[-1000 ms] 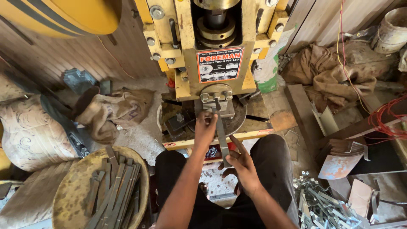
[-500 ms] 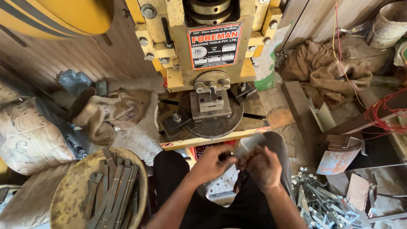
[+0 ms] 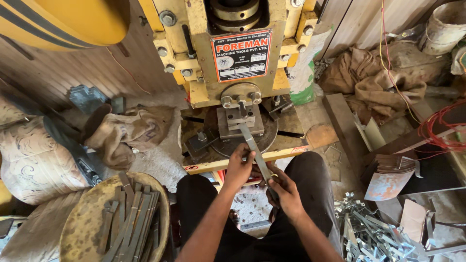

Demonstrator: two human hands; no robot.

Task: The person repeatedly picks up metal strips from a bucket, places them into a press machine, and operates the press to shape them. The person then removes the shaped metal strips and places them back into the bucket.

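While both hands hold one flat metal strip [image 3: 256,151], its far end lies on the die block [image 3: 240,121] of the yellow press [image 3: 204,58], just under the ram. Left hand [image 3: 239,167] has its grip closed round the strip's middle; right hand [image 3: 286,191] has its grip closed on the near end, which is hidden under the fingers. Open room is tight: the round press bed [image 3: 213,143] ends at a yellow front edge [image 3: 218,164] just ahead of the knees, with sacks [image 3: 131,133] to the left and a timber plank [image 3: 342,123] to the right. Press top is cut off by the frame. A round basket [image 3: 80,218] at lower left holds many dark flat strips [image 3: 128,221]. Lower right, a loose heap of shiny bent metal pieces [image 3: 374,235] lies on the floor, partly cut off.
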